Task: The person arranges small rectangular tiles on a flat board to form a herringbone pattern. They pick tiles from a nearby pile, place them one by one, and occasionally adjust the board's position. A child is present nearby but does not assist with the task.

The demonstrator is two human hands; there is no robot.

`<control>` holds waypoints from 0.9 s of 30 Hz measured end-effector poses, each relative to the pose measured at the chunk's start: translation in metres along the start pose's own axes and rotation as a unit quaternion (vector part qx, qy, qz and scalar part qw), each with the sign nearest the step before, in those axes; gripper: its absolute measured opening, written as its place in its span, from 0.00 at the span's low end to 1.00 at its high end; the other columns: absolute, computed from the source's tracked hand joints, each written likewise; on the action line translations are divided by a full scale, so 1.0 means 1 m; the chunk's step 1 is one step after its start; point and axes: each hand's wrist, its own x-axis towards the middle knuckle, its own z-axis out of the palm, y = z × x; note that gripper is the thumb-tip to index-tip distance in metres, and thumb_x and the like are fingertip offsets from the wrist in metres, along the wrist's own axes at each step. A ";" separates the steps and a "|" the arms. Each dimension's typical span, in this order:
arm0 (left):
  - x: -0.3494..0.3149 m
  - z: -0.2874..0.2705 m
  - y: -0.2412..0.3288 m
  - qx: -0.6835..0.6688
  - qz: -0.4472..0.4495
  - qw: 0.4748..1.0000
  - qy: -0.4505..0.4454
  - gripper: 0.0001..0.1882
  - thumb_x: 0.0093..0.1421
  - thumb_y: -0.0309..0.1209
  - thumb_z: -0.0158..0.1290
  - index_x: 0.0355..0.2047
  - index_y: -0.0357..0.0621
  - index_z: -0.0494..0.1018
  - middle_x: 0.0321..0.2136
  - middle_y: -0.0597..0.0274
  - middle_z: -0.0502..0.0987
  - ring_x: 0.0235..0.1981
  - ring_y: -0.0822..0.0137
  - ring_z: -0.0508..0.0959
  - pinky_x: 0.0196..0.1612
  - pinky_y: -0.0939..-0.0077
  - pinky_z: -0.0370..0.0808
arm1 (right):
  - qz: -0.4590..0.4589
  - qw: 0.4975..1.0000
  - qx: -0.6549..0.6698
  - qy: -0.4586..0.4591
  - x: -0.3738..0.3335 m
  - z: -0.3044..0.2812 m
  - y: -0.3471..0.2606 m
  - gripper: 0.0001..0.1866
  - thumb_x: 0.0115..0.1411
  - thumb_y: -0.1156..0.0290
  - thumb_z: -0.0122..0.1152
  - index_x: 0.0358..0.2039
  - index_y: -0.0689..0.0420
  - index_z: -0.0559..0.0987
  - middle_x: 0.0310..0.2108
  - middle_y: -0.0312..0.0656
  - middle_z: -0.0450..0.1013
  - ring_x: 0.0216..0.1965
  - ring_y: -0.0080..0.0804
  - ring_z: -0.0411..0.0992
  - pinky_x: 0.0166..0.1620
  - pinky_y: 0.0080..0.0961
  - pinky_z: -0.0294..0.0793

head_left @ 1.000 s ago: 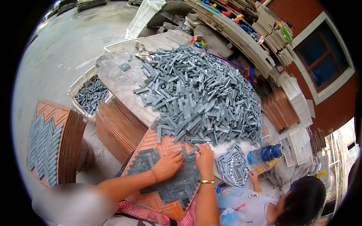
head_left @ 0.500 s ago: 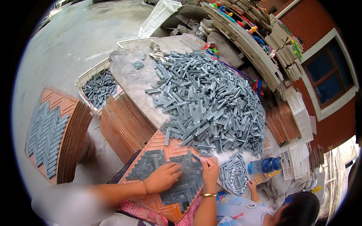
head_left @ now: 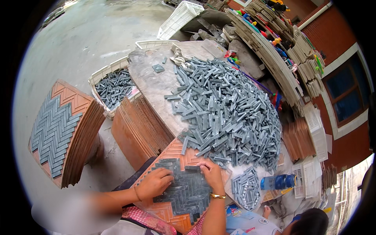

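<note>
An orange grooved mould tray [head_left: 184, 150] lies in front of me, partly filled with grey stone strips in a herringbone pattern [head_left: 188, 188]. My left hand [head_left: 154, 183] rests flat on the pattern's left edge, fingers spread. My right hand [head_left: 211, 174], with a gold bangle at the wrist, presses its fingertips on strips at the pattern's upper right. A big heap of loose grey strips [head_left: 227, 113] covers the table just beyond the tray. I cannot tell whether the right fingers pinch a strip.
A stack of orange trays [head_left: 139, 131] leans left of the table. A filled tray on another stack [head_left: 58, 129] stands far left. A white crate of strips [head_left: 113, 86], a blue bottle [head_left: 280, 182] and a small strip bundle [head_left: 244, 188] are nearby. Another person's head [head_left: 309, 221] is at lower right.
The view has shifted, so the table appears lower and more to the right. Both hands have stayed on the herringbone pattern, the left sliding slightly toward its left edge.
</note>
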 end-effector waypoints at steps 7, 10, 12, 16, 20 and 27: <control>0.006 0.001 -0.005 0.011 -0.011 1.000 0.016 0.10 0.50 0.26 0.57 0.35 0.42 0.74 0.37 0.60 0.73 0.40 0.57 0.73 0.44 0.67 0.71 | 0.080 0.984 0.116 0.105 -0.020 0.052 -0.009 0.06 0.57 0.79 0.55 0.35 0.66 0.78 0.26 0.40 0.76 0.26 0.24 0.75 0.28 0.19 0.77; 0.008 0.004 -0.007 0.015 -0.011 1.000 0.022 0.10 0.50 0.26 0.57 0.35 0.41 0.74 0.37 0.59 0.73 0.40 0.57 0.73 0.44 0.67 0.71 | 0.070 0.985 0.086 0.132 -0.024 0.069 -0.025 0.06 0.57 0.78 0.55 0.34 0.66 0.78 0.26 0.42 0.76 0.25 0.24 0.75 0.28 0.19 0.77; 0.013 0.003 -0.008 0.023 -0.007 0.999 0.026 0.10 0.49 0.26 0.57 0.34 0.41 0.74 0.37 0.58 0.73 0.40 0.57 0.73 0.45 0.67 0.71 | 0.022 0.988 -0.009 0.151 -0.022 0.077 -0.030 0.06 0.55 0.77 0.58 0.33 0.64 0.78 0.25 0.45 0.76 0.24 0.28 0.76 0.28 0.23 0.75; 0.022 0.004 -0.010 0.025 -0.001 0.999 0.038 0.10 0.49 0.25 0.57 0.34 0.39 0.74 0.36 0.57 0.73 0.40 0.57 0.73 0.46 0.67 0.70 | -0.053 0.971 -0.155 0.176 -0.015 0.083 -0.036 0.05 0.52 0.75 0.61 0.30 0.61 0.77 0.26 0.49 0.73 0.28 0.44 0.73 0.32 0.34 0.72; 0.023 0.001 -0.013 0.014 0.009 0.998 0.060 0.09 0.48 0.25 0.57 0.32 0.40 0.74 0.35 0.57 0.74 0.39 0.57 0.74 0.44 0.67 0.71 | -0.066 0.961 -0.222 0.151 -0.015 0.080 -0.041 0.06 0.50 0.74 0.63 0.28 0.60 0.76 0.27 0.49 0.71 0.31 0.50 0.71 0.35 0.41 0.70; 0.030 -0.001 -0.027 0.023 -0.009 0.994 0.109 0.07 0.49 0.25 0.57 0.30 0.41 0.74 0.32 0.58 0.73 0.34 0.56 0.74 0.38 0.67 0.73 | -0.060 0.963 -0.216 0.151 -0.006 0.076 -0.044 0.08 0.50 0.72 0.65 0.28 0.60 0.76 0.27 0.47 0.72 0.31 0.47 0.71 0.34 0.39 0.70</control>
